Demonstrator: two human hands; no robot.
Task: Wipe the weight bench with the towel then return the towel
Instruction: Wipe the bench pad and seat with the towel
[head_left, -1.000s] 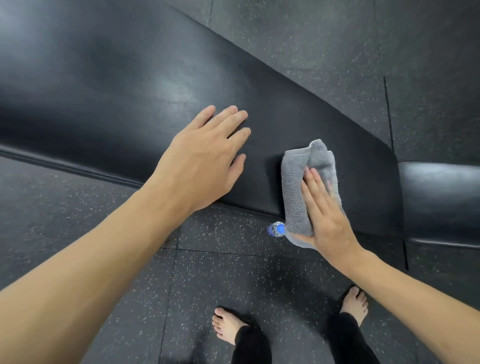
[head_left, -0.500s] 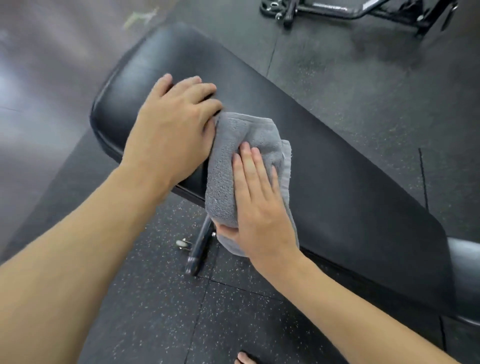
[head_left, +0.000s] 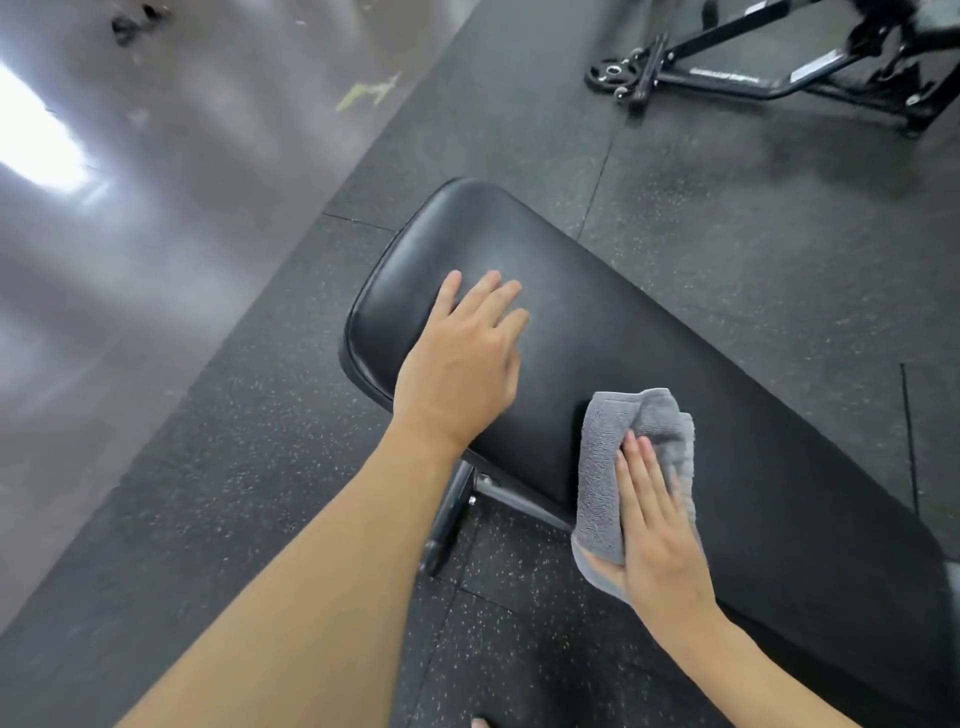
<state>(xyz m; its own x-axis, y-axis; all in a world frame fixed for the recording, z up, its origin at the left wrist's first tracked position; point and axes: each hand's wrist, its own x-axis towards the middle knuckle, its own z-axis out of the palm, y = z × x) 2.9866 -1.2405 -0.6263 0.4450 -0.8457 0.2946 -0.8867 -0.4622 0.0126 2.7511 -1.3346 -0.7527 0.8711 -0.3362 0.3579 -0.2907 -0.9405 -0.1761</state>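
Note:
The black padded weight bench (head_left: 649, 374) runs diagonally from upper left to lower right. A folded grey towel (head_left: 605, 467) is draped over its near edge. My right hand (head_left: 657, 530) presses flat on the towel, with the thumb tucked under the hanging part. My left hand (head_left: 462, 364) rests palm down on the pad near the rounded end, fingers spread, a gap of bare pad between it and the towel.
The bench's metal leg (head_left: 452, 514) stands on the speckled rubber floor below the pad. A black machine frame (head_left: 753, 67) lies at the top right. Shiny grey floor (head_left: 130, 234) fills the left side. A toe (head_left: 480, 722) shows at the bottom edge.
My right hand has slid the towel to the right along the bench, away from my left hand. The view has shifted, so the bench's rounded end now shows fully.

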